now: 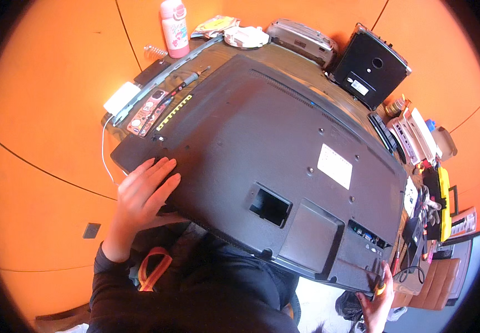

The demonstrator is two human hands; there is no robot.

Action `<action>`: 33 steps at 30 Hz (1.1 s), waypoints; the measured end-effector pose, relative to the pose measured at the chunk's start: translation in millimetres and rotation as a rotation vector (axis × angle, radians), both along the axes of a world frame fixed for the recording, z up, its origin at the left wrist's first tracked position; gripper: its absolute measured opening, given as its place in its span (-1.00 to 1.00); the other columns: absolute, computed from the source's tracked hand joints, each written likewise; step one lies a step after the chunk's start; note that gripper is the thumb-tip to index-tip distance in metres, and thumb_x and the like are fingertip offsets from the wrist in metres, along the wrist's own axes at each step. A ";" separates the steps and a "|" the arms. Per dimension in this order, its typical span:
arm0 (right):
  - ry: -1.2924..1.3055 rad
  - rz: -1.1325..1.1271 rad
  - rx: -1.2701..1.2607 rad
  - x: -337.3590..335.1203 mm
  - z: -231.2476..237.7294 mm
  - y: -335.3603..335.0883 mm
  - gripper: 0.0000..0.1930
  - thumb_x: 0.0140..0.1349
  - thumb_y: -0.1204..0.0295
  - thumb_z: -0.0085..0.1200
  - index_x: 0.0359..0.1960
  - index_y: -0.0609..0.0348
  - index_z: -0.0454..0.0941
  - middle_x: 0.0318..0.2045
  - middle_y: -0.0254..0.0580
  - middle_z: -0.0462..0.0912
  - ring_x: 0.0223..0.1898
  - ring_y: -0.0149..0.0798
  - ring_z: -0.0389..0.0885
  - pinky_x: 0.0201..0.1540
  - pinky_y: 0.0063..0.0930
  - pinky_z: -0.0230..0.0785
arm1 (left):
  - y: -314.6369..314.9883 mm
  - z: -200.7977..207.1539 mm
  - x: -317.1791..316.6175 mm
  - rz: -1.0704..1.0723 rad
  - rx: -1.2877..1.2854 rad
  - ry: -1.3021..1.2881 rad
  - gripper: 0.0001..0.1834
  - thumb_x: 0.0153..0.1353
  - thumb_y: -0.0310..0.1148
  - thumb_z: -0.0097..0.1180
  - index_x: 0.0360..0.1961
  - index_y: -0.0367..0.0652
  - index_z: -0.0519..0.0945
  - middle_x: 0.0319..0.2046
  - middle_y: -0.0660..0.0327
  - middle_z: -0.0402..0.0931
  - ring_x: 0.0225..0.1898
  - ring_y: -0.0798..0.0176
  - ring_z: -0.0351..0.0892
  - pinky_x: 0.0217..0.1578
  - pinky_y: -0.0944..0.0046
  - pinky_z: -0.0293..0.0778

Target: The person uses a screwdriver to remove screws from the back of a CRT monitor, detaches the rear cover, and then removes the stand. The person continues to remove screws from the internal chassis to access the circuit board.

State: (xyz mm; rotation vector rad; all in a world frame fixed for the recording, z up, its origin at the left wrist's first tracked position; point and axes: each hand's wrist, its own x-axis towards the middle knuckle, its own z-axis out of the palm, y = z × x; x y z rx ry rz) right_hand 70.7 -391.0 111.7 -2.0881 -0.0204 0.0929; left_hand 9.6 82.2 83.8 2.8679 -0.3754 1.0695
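Note:
A large flat television (234,144) lies face down, its black back cover up. My left hand (145,188) rests over its near-left edge, fingers stretched out flat on the plastic; the thumb side is partly hidden. At the near-right corner my right hand (378,302) is closed round a small tool with a yellow-orange handle (381,289). The tool's dark end points toward the cover, but its kind is too small to make out. Close to that corner are a recessed port panel (367,236) and an open rectangular hole (271,205) in the cover. A white label (335,166) sits mid-cover.
A soldering iron (187,82), a patterned phone-like case (146,114) and a white box (122,98) lie beyond the left edge. A pink bottle (176,30) and a black device (368,66) stand at the back. A yellow-edged toolbox (445,205) and cables crowd the right side.

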 end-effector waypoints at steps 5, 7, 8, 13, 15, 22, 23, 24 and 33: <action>0.060 0.027 -0.309 -16.6 -18.9 -48.1 -0.14 -0.31 0.87 0.00 0.19 0.22 0.06 0.09 -0.09 0.27 0.17 -0.25 0.17 0.22 -0.37 -0.05 | -2.9 2.0 1.8 0.010 0.013 -0.019 -0.39 -0.37 -0.08 0.34 -0.29 -0.30 0.53 -0.19 -0.02 0.50 -0.14 0.00 0.52 -0.09 0.08 0.42; 0.070 0.009 -0.347 -25.2 -23.9 -69.1 -0.21 -0.25 0.85 -0.07 0.17 0.30 0.06 0.07 -0.03 0.28 0.16 -0.23 0.18 0.21 -0.42 -0.06 | -4.9 3.8 3.0 0.009 0.032 -0.016 -0.40 -0.38 -0.09 0.35 -0.32 -0.31 0.54 -0.20 -0.03 0.50 -0.14 0.00 0.53 -0.09 0.08 0.42; 0.086 0.020 -0.360 -28.4 -25.6 -78.3 -0.24 -0.22 0.85 -0.09 0.18 0.32 0.05 0.08 -0.01 0.27 0.17 -0.22 0.17 0.22 -0.42 -0.08 | -5.4 4.8 3.6 0.005 0.047 -0.014 -0.40 -0.38 -0.10 0.35 -0.33 -0.32 0.54 -0.20 -0.04 0.50 -0.14 0.00 0.53 -0.09 0.08 0.42; -0.045 -0.257 -0.046 -24.2 -42.3 -95.2 -0.60 0.10 0.70 -0.21 0.03 0.32 0.21 -0.05 -0.19 0.35 -0.11 -0.45 0.34 -0.10 -0.67 0.16 | -6.9 3.9 -1.0 -0.006 0.043 -0.016 -0.40 -0.37 -0.11 0.34 -0.32 -0.35 0.53 -0.21 -0.06 0.50 -0.14 -0.02 0.53 -0.10 0.06 0.42; 0.005 -0.396 -0.009 -13.7 -44.8 -97.1 -0.71 0.20 0.53 -0.13 -0.02 0.26 0.29 -0.30 -0.30 0.37 -0.31 -0.49 0.32 -0.25 -0.69 0.17 | -5.7 2.5 -4.6 0.001 0.047 -0.016 -0.37 -0.37 -0.09 0.34 -0.30 -0.35 0.52 -0.21 -0.06 0.51 -0.14 -0.03 0.53 -0.10 0.06 0.42; -0.042 -0.660 0.208 0.2 -63.6 -126.9 -0.80 0.20 0.40 0.01 -0.18 0.17 0.37 -0.51 -0.42 0.41 -0.58 -0.55 0.34 -0.56 -0.74 0.18 | -8.5 9.8 -9.5 -0.045 0.066 -0.087 -0.64 -0.15 -0.25 0.24 -0.39 -0.31 0.52 -0.25 -0.06 0.52 -0.19 -0.04 0.54 -0.14 0.06 0.44; -0.047 -0.531 0.309 -1.4 -65.3 -140.9 -0.79 0.18 0.47 0.01 -0.15 0.18 0.36 -0.37 -0.31 0.48 -0.41 -0.45 0.48 -0.37 -0.65 0.36 | -11.5 12.1 -14.1 -0.010 0.101 -0.064 -0.71 -0.12 -0.32 0.21 -0.40 -0.31 0.53 -0.26 -0.06 0.53 -0.20 -0.04 0.54 -0.16 0.07 0.45; -0.084 -0.582 0.426 -4.0 -71.4 -153.1 -0.77 0.18 0.49 0.00 -0.13 0.21 0.34 -0.30 -0.22 0.50 -0.32 -0.38 0.52 -0.25 -0.55 0.42 | -14.6 14.0 -19.6 0.025 0.055 -0.071 -0.78 -0.08 -0.38 0.17 -0.42 -0.31 0.53 -0.27 -0.05 0.53 -0.21 -0.04 0.54 -0.17 0.07 0.46; -0.092 -0.700 0.512 -4.1 -103.0 -202.0 -0.55 0.13 0.37 0.03 0.06 0.12 0.22 -0.17 -0.15 0.47 -0.16 -0.21 0.48 -0.10 -0.31 0.37 | -25.8 -26.3 -47.0 0.002 0.122 -0.102 -0.83 0.07 -0.36 -0.11 -0.27 -0.07 0.31 -0.25 -0.02 0.50 -0.28 0.00 0.52 -0.30 0.16 0.49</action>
